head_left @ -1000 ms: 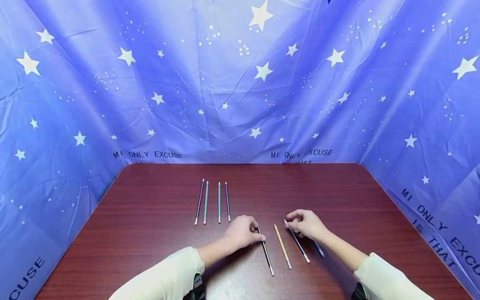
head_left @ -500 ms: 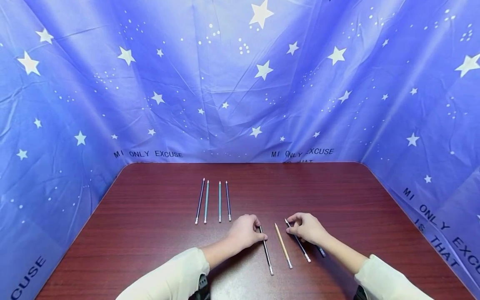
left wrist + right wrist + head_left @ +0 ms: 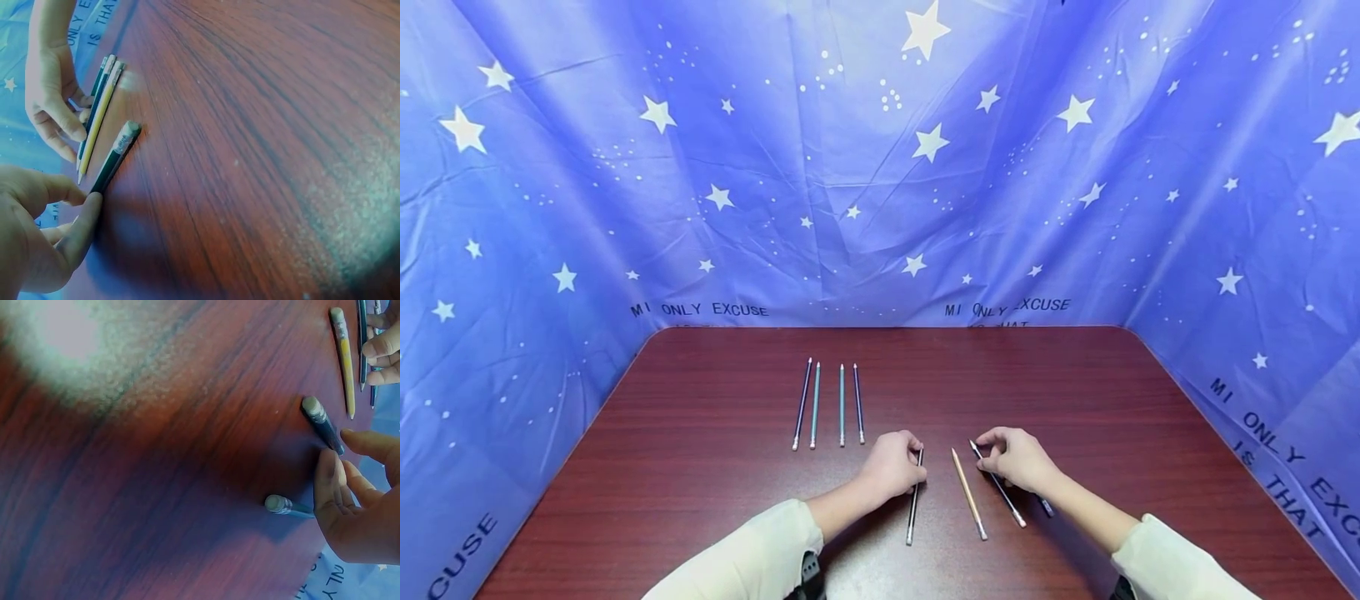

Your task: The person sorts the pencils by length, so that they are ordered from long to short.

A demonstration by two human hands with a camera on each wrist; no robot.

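My left hand (image 3: pixel 891 464) pinches a black pencil (image 3: pixel 913 508) near its far end, its eraser pointing toward me. In the left wrist view, thumb and finger meet on the pencil's dark shaft. Across from it, my right hand (image 3: pixel 1022 460) holds the tip end of a dark pencil (image 3: pixel 1007 498) between thumb and fingers; the eraser end slants down to the right. Between the hands lies a yellow pencil (image 3: pixel 970 495), touched by neither. Under the right hand another dark blue pencil (image 3: pixel 1046 505) is mostly hidden, with its eraser end showing in the right wrist view.
Farther back on the dark red wooden table (image 3: pixel 715 467) lie two purple pencils, one on the outer left (image 3: pixel 802 405), and two teal ones, such as the inner teal pencil (image 3: pixel 842 405), side by side. A blue star-printed cloth (image 3: pixel 820 167) hangs around the table's edges.
The black pencil in my left hand has swung its eraser end leftward, so it now tilts the other way. My right hand and its pencil have barely moved.
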